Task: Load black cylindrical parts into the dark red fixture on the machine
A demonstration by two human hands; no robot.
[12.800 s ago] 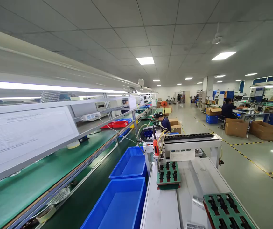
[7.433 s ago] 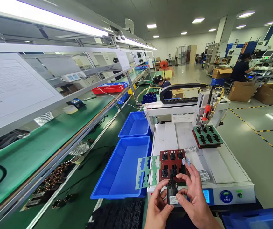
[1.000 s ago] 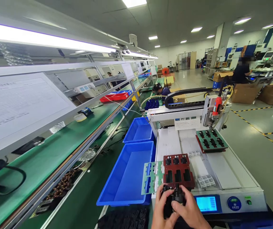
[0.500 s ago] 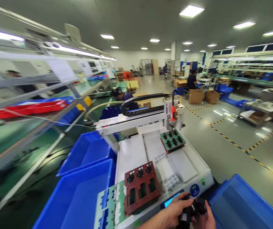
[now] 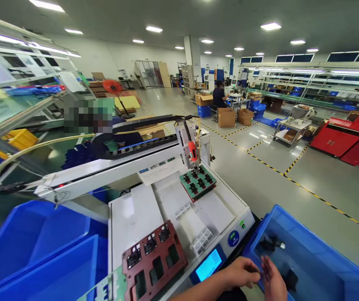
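My left hand (image 5: 244, 271) is over the near left corner of a blue bin (image 5: 320, 251), fingers loosely bent and apart, holding nothing. Beside it, my right hand (image 5: 273, 279) is open and empty, its fingers pointing up. Two dark clusters show within the bin: small black parts (image 5: 271, 243) beyond my hands and a black part (image 5: 290, 279) just right of my right hand. To the left stands a white benchtop machine with a lit screen (image 5: 208, 265). A red-brown fixture (image 5: 157, 263) on it holds black parts in its far row; the near slots hold none.
Under the machine's red-banded tool head (image 5: 192, 151) sits a green fixture (image 5: 197, 182) with several black parts. Blue bins (image 5: 35, 238) stand left of the machine. One person (image 5: 219, 97) sits farther back, and another is partly hidden behind the gantry. Yellow-black tape marks the floor.
My hands have let go of the black parts, which now show in the right-hand blue bin. The view has turned right, shifting the machine leftward in the picture.
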